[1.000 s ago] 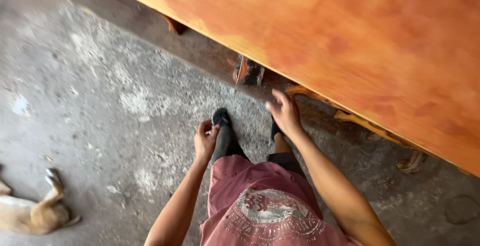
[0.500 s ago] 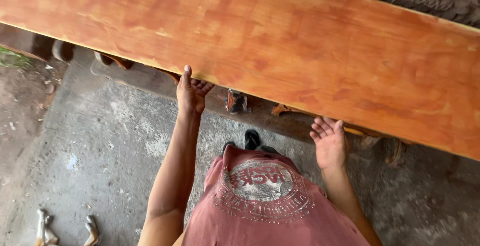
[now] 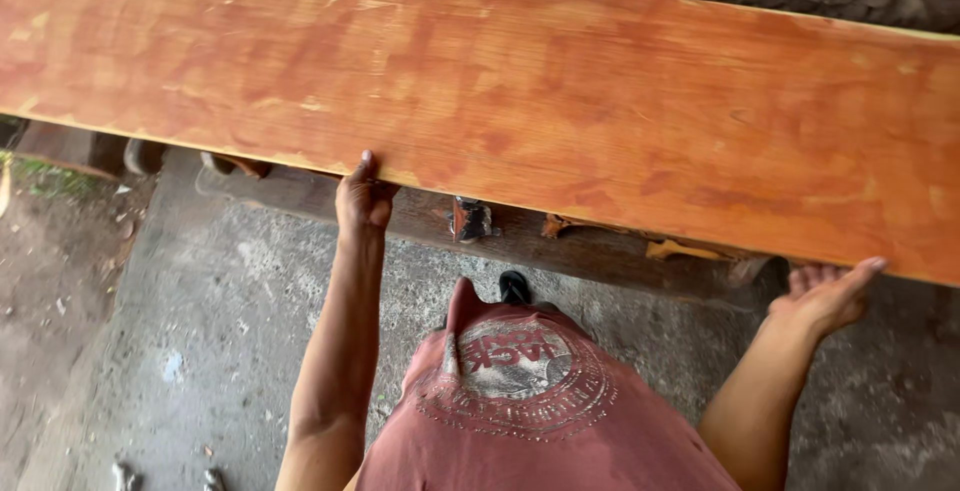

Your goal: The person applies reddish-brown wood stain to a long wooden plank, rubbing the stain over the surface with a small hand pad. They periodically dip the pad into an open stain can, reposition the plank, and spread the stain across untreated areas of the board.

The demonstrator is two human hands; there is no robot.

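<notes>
Both hands at the near edge of the plank [image 3: 560, 121].
Left hand [image 3: 362, 199] curled onto the edge; right hand [image 3: 826, 293] open, palm up underneath, gripping nothing. Close the right first, then keep the 2 level.

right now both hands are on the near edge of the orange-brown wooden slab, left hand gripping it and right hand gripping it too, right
Not quite. The left hand does grip the near edge of the orange-brown wooden slab, but the right hand is not gripping it: it is open, palm up, at the slab's near edge, fingers reaching beneath. The head view shows this.
</notes>
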